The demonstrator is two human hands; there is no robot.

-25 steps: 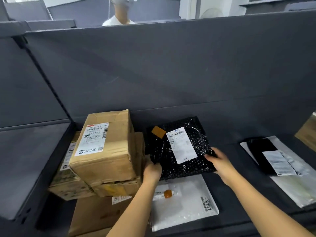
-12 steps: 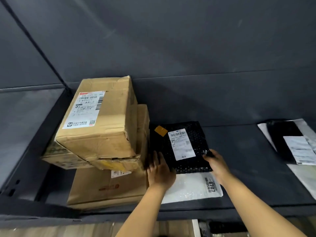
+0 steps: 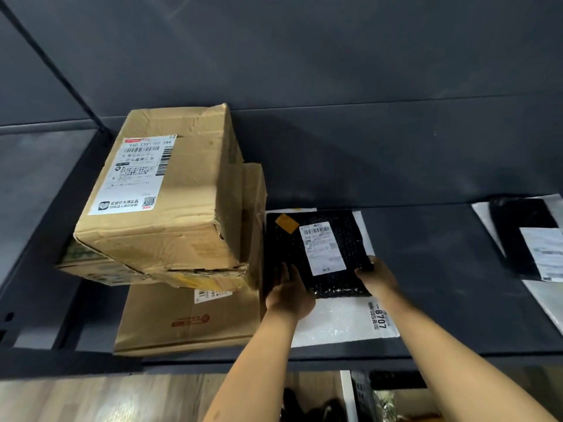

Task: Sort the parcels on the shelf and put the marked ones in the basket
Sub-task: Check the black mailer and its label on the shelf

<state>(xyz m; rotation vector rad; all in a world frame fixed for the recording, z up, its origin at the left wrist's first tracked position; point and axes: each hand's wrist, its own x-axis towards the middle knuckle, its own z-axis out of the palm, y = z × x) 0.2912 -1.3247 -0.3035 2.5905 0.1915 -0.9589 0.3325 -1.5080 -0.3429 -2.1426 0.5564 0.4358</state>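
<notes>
On the dark shelf (image 3: pixel 426 300) a stack of cardboard boxes stands at the left; the top box (image 3: pixel 170 214) sits tilted and bears a white shipping label, a second box (image 3: pixel 254 226) juts out under it to the right, and a flat box (image 3: pixel 189 321) lies at the bottom near the shelf's near edge; just right of the stack, the left hand (image 3: pixel 289 295) rests with straight, close-set fingers flat on the near left corner of the black bubble mailer (image 3: pixel 292 257); this marked parcel lies on the shelf on top of a white mailer (image 3: pixel 341 321) printed 8707, its left edge touching the boxes; an orange sticker (image 3: pixel 286 223) sits at its far left corner and a white label (image 3: pixel 323 248) across its middle; the right hand (image 3: pixel 379 275) grips the mailer's near right edge, fingers curled onto the top surface, though the thumb is hidden; well apart at the far right, a black parcel (image 3: pixel 518 236) with a white label lies on pale mailers (image 3: pixel 545 303), cut off by the frame
</notes>
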